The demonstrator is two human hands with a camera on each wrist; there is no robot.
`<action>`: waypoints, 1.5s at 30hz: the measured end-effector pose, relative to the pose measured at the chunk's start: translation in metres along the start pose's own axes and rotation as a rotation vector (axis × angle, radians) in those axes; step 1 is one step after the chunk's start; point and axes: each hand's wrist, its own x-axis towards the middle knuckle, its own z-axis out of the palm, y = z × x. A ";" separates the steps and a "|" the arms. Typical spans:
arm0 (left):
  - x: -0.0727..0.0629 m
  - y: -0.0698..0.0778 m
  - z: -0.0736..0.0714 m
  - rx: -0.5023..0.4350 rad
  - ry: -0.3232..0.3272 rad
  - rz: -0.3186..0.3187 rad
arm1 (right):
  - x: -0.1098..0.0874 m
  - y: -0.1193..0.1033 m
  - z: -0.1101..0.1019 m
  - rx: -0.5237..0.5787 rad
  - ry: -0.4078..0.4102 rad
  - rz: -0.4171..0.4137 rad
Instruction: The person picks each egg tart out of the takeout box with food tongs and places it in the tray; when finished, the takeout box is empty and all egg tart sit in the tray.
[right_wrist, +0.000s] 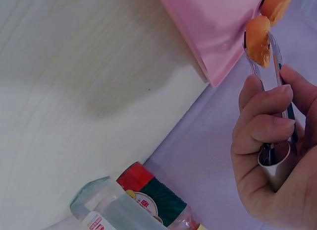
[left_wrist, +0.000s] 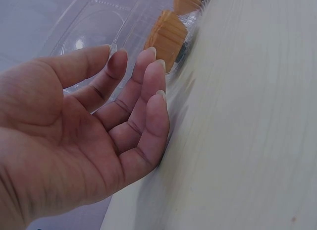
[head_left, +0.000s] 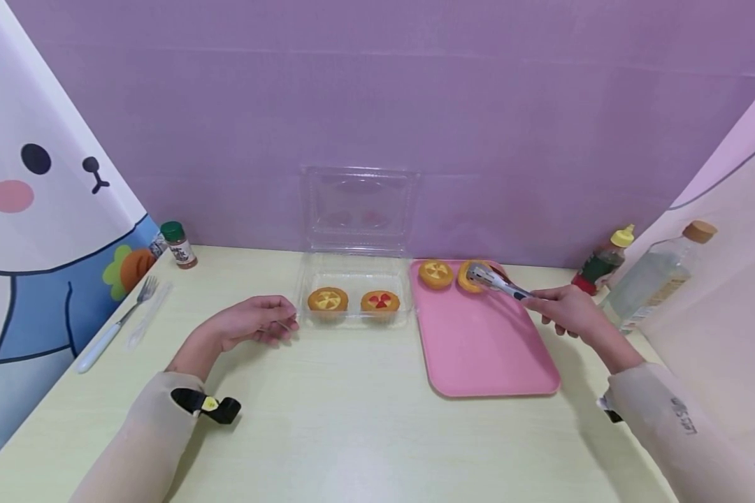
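My right hand (head_left: 566, 311) grips a pair of metal tongs (head_left: 500, 283). The tong tips pinch an egg tart (right_wrist: 258, 40) over the far part of a pink tray (head_left: 481, 349). Another tart (head_left: 436, 274) sits beside it at the tray's far left corner. My left hand (head_left: 256, 321) is at the left edge of a clear plastic container (head_left: 355, 264), thumb and index fingertips pinching its rim while the other fingers curve loosely. Inside the container lie a tart with a yellowish top (head_left: 328, 300) and one with red pieces (head_left: 380, 302). Its lid (head_left: 361, 209) stands raised at the back.
A green-capped spice jar (head_left: 179, 246), a fork (head_left: 118, 325) and a clear plastic utensil (head_left: 147, 318) lie toward the left. On the right, a yellow-tipped sauce bottle (head_left: 602, 260) and a cork-topped clear bottle (head_left: 654, 276) stand near the wall. A purple cloth (head_left: 377, 105) hangs behind the table.
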 end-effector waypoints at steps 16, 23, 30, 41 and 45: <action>0.000 0.001 -0.001 -0.010 -0.007 0.001 | 0.005 0.001 -0.001 0.002 -0.017 0.019; 0.001 0.000 -0.001 -0.006 -0.005 0.002 | 0.004 -0.001 -0.002 0.007 -0.029 0.035; 0.002 -0.001 -0.002 -0.004 -0.005 -0.001 | 0.007 0.001 -0.004 -0.009 -0.032 0.039; 0.002 -0.002 -0.001 0.000 -0.001 -0.003 | 0.012 0.004 -0.009 -0.065 -0.045 0.027; 0.002 -0.002 -0.001 0.000 -0.003 0.003 | 0.012 0.002 -0.012 -0.092 -0.029 0.001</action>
